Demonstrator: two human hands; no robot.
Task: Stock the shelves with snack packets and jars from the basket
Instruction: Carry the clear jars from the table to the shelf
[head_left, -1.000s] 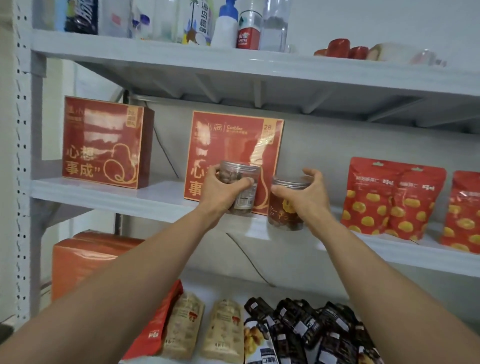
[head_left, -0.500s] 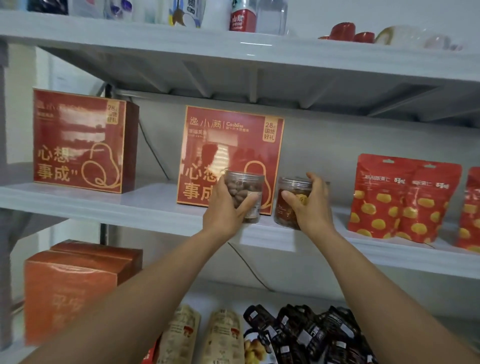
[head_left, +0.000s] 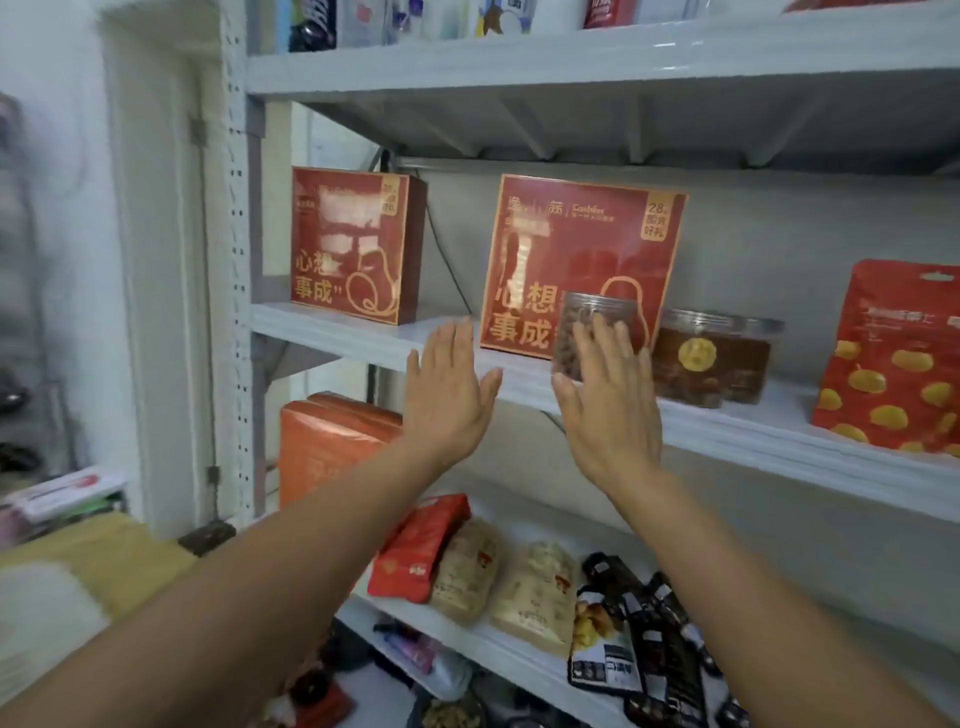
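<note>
Two clear jars stand on the middle shelf (head_left: 363, 338). The nut jar (head_left: 597, 312) is in front of a red gift box (head_left: 582, 244). The dark jar with a yellow label (head_left: 696, 358) stands just right of it. My right hand (head_left: 608, 400) is raised flat with straight fingers in front of the nut jar, covering its lower half; I cannot tell whether it touches. My left hand (head_left: 447, 395) is held flat with spread fingers before the shelf edge, left of the jar, holding nothing. The basket is not in view.
A second red gift box (head_left: 353, 249) stands at the shelf's left end, red snack packets (head_left: 893, 358) at its right. The lower shelf holds an orange box (head_left: 332, 447), red, beige (head_left: 467, 571) and dark packets (head_left: 649, 649). Bottles (head_left: 311, 26) line the top shelf.
Both hands have let go of their jars, which now stand on the middle shelf. The hands have drawn back with fingers straightened. The view has swung left.
</note>
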